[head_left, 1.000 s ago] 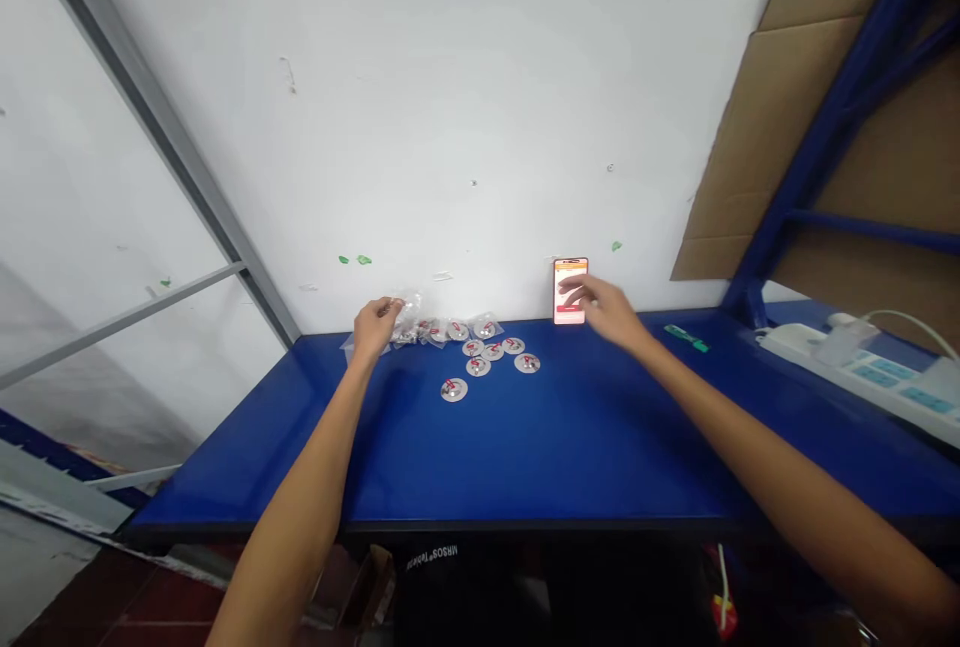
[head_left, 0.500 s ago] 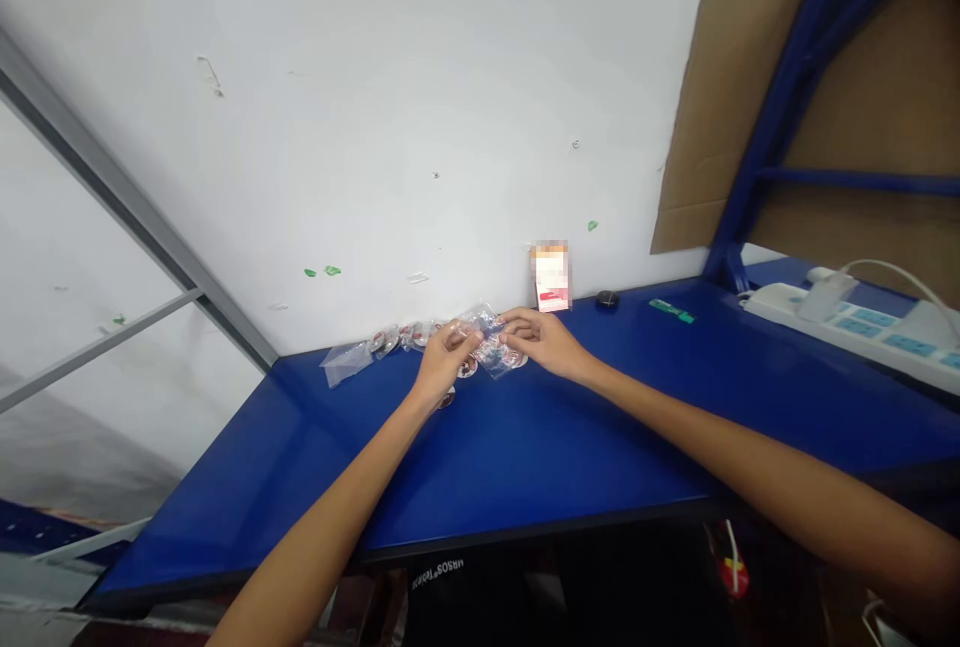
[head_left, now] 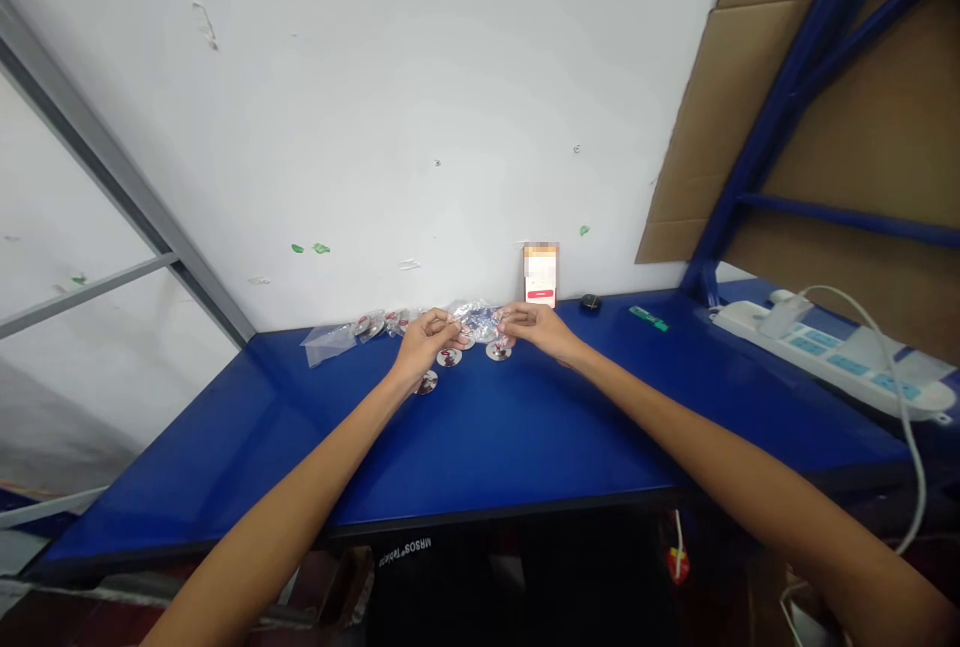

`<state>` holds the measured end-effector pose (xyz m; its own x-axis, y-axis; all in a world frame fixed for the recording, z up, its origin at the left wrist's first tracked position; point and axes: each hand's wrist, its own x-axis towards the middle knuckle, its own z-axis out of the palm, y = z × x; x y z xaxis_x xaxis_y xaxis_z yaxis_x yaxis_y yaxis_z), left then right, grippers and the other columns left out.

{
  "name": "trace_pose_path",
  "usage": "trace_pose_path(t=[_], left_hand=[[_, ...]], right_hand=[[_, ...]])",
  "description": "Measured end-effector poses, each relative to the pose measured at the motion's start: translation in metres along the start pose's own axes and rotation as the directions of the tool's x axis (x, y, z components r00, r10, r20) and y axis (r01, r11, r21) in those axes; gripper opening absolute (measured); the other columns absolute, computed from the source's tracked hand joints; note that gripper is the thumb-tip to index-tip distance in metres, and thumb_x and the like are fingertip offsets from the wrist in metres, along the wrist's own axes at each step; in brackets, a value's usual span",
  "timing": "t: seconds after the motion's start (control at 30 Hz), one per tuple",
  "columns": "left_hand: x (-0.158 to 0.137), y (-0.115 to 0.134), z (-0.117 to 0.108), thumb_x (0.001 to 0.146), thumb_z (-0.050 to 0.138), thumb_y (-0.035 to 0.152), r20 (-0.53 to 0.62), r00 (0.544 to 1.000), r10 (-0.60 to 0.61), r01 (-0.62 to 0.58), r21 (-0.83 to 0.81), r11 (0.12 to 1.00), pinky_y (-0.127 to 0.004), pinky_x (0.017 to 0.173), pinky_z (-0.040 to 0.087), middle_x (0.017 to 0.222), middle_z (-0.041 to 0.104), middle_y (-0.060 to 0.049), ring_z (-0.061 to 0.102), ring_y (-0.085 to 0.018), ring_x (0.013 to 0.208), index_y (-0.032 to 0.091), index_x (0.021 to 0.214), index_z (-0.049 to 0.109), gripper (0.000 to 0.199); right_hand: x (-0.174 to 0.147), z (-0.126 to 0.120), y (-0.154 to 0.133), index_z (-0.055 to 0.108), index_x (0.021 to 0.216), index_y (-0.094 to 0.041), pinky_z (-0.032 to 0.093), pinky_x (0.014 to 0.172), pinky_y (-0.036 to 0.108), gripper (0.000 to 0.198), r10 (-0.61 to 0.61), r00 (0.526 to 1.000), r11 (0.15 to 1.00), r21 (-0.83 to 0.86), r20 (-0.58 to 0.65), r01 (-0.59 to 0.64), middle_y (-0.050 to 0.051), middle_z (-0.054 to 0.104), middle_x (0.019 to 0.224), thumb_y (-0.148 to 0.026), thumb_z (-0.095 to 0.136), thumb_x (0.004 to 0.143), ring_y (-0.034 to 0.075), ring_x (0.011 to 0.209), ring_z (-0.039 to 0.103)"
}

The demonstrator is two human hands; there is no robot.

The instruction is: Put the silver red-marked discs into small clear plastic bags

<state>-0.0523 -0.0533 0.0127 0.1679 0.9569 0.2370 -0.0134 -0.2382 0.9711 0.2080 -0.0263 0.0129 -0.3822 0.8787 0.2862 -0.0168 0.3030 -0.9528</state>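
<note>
Clear bag [head_left: 481, 320] in both pinching hands [head_left: 427, 344] [head_left: 545, 329]

Clear plastic bag [head_left: 478, 317] glossy, crinkled; blue tabletop [head_left: 525, 437] smooth, slightly shiny; brown cardboard [head_left: 694, 127] matt.

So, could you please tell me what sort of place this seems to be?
Probably a workshop bench or similar workstation: a blue table bearing round discs, a white power strip, and cardboard beside a blue metal frame.

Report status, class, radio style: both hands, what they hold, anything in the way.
Left hand, right hand: both pinching clear plastic bag. Bag stretched between them, contents unclear. Round discs lying close by; phone upright behind, no obstruction seen.
</note>
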Motion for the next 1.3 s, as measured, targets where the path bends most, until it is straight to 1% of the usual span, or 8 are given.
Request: trace_pose_path(t=[0.17,0.33,0.53,0.7,0.83,1.03,1.23,1.3], left_hand=[[0.000,-0.004,0.002,0.081,0.090,0.045,0.174,0.984,-0.049,0.043,0.038,0.998,-0.036,0.075,0.063,0.096,0.079,-0.009,0.079,-0.024,0.084,0.017,0.104,0.067,0.043],[-0.001,-0.002,0.006,0.090,0.080,0.052,0.172,0.985,-0.013,-0.003,0.095,0.995,-0.033,0.073,0.062,0.098,0.078,-0.008,0.075,-0.022,0.081,0.019,0.105,0.070,0.038],[0.000,-0.005,0.002,0.089,0.080,0.050,0.186,0.983,-0.001,-0.029,0.163,0.986,-0.031,0.066,0.059,0.083,0.071,-0.003,0.068,-0.018,0.068,0.019,0.095,0.070,0.033],[-0.004,-0.003,0.005,0.087,0.083,0.047,0.311,0.949,-0.047,-0.003,0.157,0.988,-0.034,0.072,0.060,0.090,0.075,-0.006,0.072,-0.021,0.078,0.018,0.095,0.070,0.033],[-0.009,0.003,0.008,0.092,0.079,0.048,0.360,0.931,-0.062,-0.017,0.213,0.977,-0.033,0.076,0.058,0.095,0.078,-0.008,0.073,-0.022,0.083,0.018,0.097,0.070,0.032],[-0.012,0.016,0.011,0.099,0.068,0.055,0.314,0.948,0.051,-0.137,0.260,0.956,-0.030,0.072,0.055,0.089,0.071,-0.004,0.068,-0.019,0.078,0.020,0.115,0.073,0.038],[-0.016,0.019,0.020,0.098,0.069,0.049,0.348,0.936,0.045,-0.173,0.347,0.922,-0.026,0.065,0.048,0.075,0.068,-0.002,0.061,-0.015,0.067,0.016,0.089,0.077,0.035],[-0.018,0.020,0.022,0.098,0.069,0.046,0.360,0.933,0.003,-0.136,0.346,0.928,-0.026,0.064,0.047,0.075,0.070,-0.003,0.062,-0.015,0.067,0.016,0.090,0.077,0.031]], right_hand=[[0.001,-0.005,-0.001,0.078,0.104,-0.024,0.065,0.079,0.041,0.040,-0.064,0.988,0.998,0.005,-0.142,0.066,0.004,0.077,0.088,-0.051,0.090,0.078,0.022,0.078,0.073],[0.001,-0.004,-0.002,0.080,0.097,-0.023,0.066,0.076,0.042,0.038,-0.029,0.999,0.999,0.017,-0.028,0.030,0.005,0.078,0.089,-0.052,0.092,0.076,0.025,0.079,0.075],[0.002,-0.001,0.000,0.084,0.099,-0.024,0.065,0.071,0.038,0.032,-0.028,0.999,0.999,0.024,-0.040,0.029,0.005,0.079,0.096,-0.050,0.088,0.081,0.021,0.077,0.072],[0.002,-0.006,-0.002,0.084,0.104,-0.021,0.063,0.070,0.037,0.030,-0.024,0.999,0.995,-0.099,-0.038,0.020,0.006,0.079,0.085,-0.042,0.085,0.084,0.021,0.072,0.072],[-0.001,-0.009,-0.010,0.083,0.111,-0.018,0.062,0.072,0.035,0.039,-0.004,0.999,0.987,-0.159,0.039,0.010,0.003,0.078,0.078,-0.040,0.088,0.079,0.020,0.071,0.072],[-0.005,-0.004,-0.023,0.081,0.114,-0.018,0.059,0.075,0.035,0.050,0.007,0.984,0.990,-0.139,0.178,0.018,0.001,0.076,0.076,-0.044,0.094,0.073,0.018,0.071,0.070],[-0.010,0.003,-0.028,0.077,0.126,-0.023,0.053,0.075,0.034,0.049,0.007,0.927,0.981,-0.181,0.376,0.066,0.000,0.075,0.082,-0.040,0.089,0.082,0.018,0.076,0.068],[-0.012,0.004,-0.029,0.074,0.130,-0.024,0.052,0.074,0.033,0.053,0.015,0.918,0.980,-0.189,0.396,0.065,0.000,0.075,0.083,-0.040,0.090,0.082,0.018,0.077,0.068]])
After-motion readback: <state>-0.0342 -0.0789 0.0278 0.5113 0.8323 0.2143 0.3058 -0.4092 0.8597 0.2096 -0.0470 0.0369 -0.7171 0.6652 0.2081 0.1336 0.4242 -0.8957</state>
